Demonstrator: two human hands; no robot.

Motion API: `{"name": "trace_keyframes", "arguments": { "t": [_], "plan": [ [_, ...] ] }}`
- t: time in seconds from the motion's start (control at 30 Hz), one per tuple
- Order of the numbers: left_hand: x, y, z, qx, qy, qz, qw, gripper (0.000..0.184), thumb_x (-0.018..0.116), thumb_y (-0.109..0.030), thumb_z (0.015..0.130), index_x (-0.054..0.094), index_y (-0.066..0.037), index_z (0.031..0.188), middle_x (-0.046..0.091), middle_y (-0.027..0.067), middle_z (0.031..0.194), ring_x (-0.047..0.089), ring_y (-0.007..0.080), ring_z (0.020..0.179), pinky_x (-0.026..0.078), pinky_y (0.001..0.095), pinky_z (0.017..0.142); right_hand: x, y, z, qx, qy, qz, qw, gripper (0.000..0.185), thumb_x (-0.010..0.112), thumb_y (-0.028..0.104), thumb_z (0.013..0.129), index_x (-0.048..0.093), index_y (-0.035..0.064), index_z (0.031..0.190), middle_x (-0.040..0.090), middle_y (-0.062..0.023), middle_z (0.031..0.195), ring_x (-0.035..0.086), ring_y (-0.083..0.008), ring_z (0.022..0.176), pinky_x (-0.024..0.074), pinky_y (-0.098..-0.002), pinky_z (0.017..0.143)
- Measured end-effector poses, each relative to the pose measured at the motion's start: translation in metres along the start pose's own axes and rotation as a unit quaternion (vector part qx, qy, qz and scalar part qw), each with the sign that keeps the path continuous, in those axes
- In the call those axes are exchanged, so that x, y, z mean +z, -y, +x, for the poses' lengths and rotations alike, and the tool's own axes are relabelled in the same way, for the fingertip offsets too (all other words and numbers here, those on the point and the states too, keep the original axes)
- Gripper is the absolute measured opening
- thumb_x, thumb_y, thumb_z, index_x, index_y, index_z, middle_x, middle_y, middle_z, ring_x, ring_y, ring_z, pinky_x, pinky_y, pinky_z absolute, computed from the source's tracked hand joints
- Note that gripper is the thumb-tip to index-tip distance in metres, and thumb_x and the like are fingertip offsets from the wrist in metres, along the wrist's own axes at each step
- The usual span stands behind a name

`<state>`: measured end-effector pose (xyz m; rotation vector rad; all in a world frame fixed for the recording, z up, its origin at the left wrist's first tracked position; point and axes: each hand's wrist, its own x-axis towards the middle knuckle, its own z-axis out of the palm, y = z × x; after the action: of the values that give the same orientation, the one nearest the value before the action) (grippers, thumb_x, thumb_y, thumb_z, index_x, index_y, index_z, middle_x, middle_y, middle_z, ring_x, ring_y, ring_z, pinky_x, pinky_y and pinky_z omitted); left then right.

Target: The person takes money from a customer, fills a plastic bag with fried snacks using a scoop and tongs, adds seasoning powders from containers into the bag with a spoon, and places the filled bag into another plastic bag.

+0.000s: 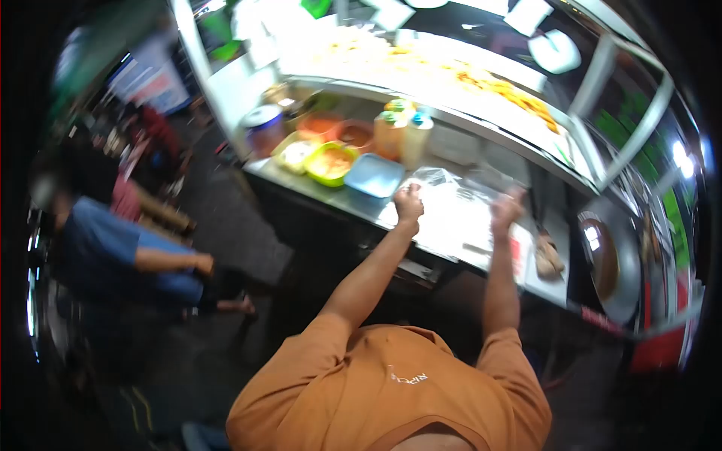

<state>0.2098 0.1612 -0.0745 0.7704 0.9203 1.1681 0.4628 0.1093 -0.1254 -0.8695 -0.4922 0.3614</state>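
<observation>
Left arm reaches forward from the orange shirt (406, 376), angled up and rightward; left hand (408, 204) over the counter's front edge, fingers curled, clamped on the near-left edge of a clear plastic sheet or bag (444, 180). The plastic lies between the hands, above the bright white worktop (459, 233). Right arm is straighter, forearm nearly vertical in view; right hand (508, 209) raised at the plastic's right side, motion-blurred, can't tell if its fingers are together or apart.

Surroundings: far left, person in blue (101, 237), well apart from the counter. On the counter, purple-and-white tub (265, 139), pale yellow container (289, 159), lime-green bowl (331, 183) with orange contents, light-blue tray (374, 177) just beside the left hand, crowding that side. Behind the tray, orange bottle (389, 137) and pale bottle (416, 143) upright. Lit display case (511, 143) with fried-looking food blocks the far side. Right of the right hand, brown bundle (549, 259), then a large pan (620, 278).
</observation>
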Motion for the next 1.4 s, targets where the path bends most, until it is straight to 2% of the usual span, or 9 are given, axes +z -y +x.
{"name": "trace_keyframes", "arguments": {
  "t": [0.3, 0.57, 0.7, 0.77, 0.87, 1.17, 1.23, 1.3, 1.4],
  "plan": [
    [0.017, 0.054, 0.029, 0.021, -0.024, 0.392, 0.919, 0.061, 0.059, -0.027, 0.087, 0.027, -0.010, 0.136, 0.050, 0.0259, 0.122, 0.053, 0.0427, 0.111, 0.046, 0.0502, 0.090, -0.064, 0.097, 0.005, -0.016, -0.081, -0.261, 0.962, 0.041, 0.043, 0.029, 0.100, 0.047, -0.0003, 0.129, 0.054, -0.0106, 0.117, 0.055, -0.0204, 0.105, 0.0454, -0.0334, 0.090],
    [0.008, 0.006, -0.015, 0.100, 0.046, 0.486, 0.867, 0.073, 0.060, -0.044, 0.086, 0.028, -0.005, 0.139, 0.036, 0.0258, 0.133, 0.044, 0.0400, 0.123, 0.041, 0.0499, 0.097, -0.004, 0.123, -0.037, -0.015, 0.039, -0.254, 0.966, 0.034, 0.034, 0.026, 0.101, 0.049, 0.0000, 0.117, 0.056, -0.0140, 0.122, 0.055, -0.0238, 0.111, 0.0448, -0.0380, 0.094],
    [0.026, 0.011, -0.035, 0.210, 0.147, 0.180, 0.950, 0.089, 0.069, -0.052, 0.079, 0.030, -0.001, 0.140, 0.039, 0.0269, 0.137, 0.045, 0.0330, 0.125, 0.037, 0.0420, 0.104, 0.100, 0.160, -0.108, 0.173, 0.037, -0.030, 0.984, 0.046, 0.025, 0.035, 0.104, 0.040, -0.0014, 0.129, 0.055, -0.0179, 0.129, 0.053, -0.0289, 0.120, 0.0410, -0.0420, 0.102],
    [0.011, -0.065, -0.083, -0.017, 0.330, 0.031, 0.943, 0.088, 0.070, -0.048, 0.080, 0.029, 0.001, 0.141, 0.048, 0.0214, 0.128, 0.052, 0.0247, 0.112, 0.042, 0.0372, 0.097, 0.101, 0.139, -0.120, 0.045, 0.148, -0.215, 0.964, 0.047, 0.032, 0.033, 0.102, 0.041, -0.0035, 0.130, 0.054, -0.0197, 0.130, 0.053, -0.0337, 0.120, 0.0379, -0.0436, 0.106],
    [0.015, -0.033, -0.058, 0.133, 0.268, 0.045, 0.953, 0.053, 0.069, -0.035, 0.083, 0.053, 0.003, 0.116, 0.061, 0.0105, 0.099, 0.056, 0.0140, 0.082, 0.049, 0.0331, 0.070, 0.094, 0.102, -0.122, -0.310, 0.235, -0.487, 0.782, 0.053, 0.054, 0.031, 0.093, 0.046, -0.0086, 0.128, 0.052, -0.0269, 0.129, 0.050, -0.0394, 0.122, 0.0364, -0.0439, 0.107],
    [-0.075, -0.124, -0.094, 0.158, 0.176, 0.017, 0.972, 0.023, 0.065, -0.020, 0.089, 0.063, -0.004, 0.072, 0.058, 0.0008, 0.062, 0.053, 0.0073, 0.055, 0.042, 0.0239, 0.049, 0.133, 0.053, -0.141, -0.095, 0.317, -0.433, 0.838, 0.054, 0.052, 0.011, 0.091, 0.033, -0.0154, 0.134, 0.050, -0.0297, 0.130, 0.058, -0.0358, 0.110, 0.0473, -0.0423, 0.094],
    [-0.091, -0.116, -0.088, 0.265, 0.156, 0.018, 0.951, 0.032, 0.063, -0.027, 0.091, 0.064, -0.003, 0.070, 0.057, 0.0026, 0.060, 0.053, 0.0084, 0.053, 0.044, 0.0266, 0.049, 0.148, 0.042, -0.157, -0.143, 0.335, -0.403, 0.839, 0.059, 0.058, 0.016, 0.088, 0.036, -0.0152, 0.133, 0.050, -0.0313, 0.127, 0.057, -0.0402, 0.110, 0.0472, -0.0441, 0.093],
    [-0.103, -0.118, -0.090, 0.237, 0.105, 0.047, 0.965, 0.037, 0.066, -0.030, 0.089, 0.061, -0.002, 0.066, 0.057, 0.0017, 0.063, 0.049, 0.0085, 0.054, 0.039, 0.0289, 0.048, 0.161, 0.037, -0.184, -0.493, 0.291, -0.425, 0.702, 0.063, 0.063, 0.023, 0.084, 0.042, -0.0158, 0.129, 0.056, -0.0307, 0.118, 0.058, -0.0427, 0.106, 0.0481, -0.0455, 0.091],
    [-0.127, -0.144, -0.121, 0.157, 0.074, 0.048, 0.984, 0.040, 0.069, -0.036, 0.087, 0.062, -0.002, 0.067, 0.058, 0.0014, 0.063, 0.050, 0.0080, 0.055, 0.039, 0.0282, 0.048, 0.179, 0.039, -0.211, -0.506, 0.309, -0.393, 0.703, 0.070, 0.065, 0.027, 0.082, 0.038, -0.0128, 0.133, 0.049, -0.0333, 0.126, 0.055, -0.0452, 0.111, 0.0475, -0.0482, 0.092]
  ]
}}
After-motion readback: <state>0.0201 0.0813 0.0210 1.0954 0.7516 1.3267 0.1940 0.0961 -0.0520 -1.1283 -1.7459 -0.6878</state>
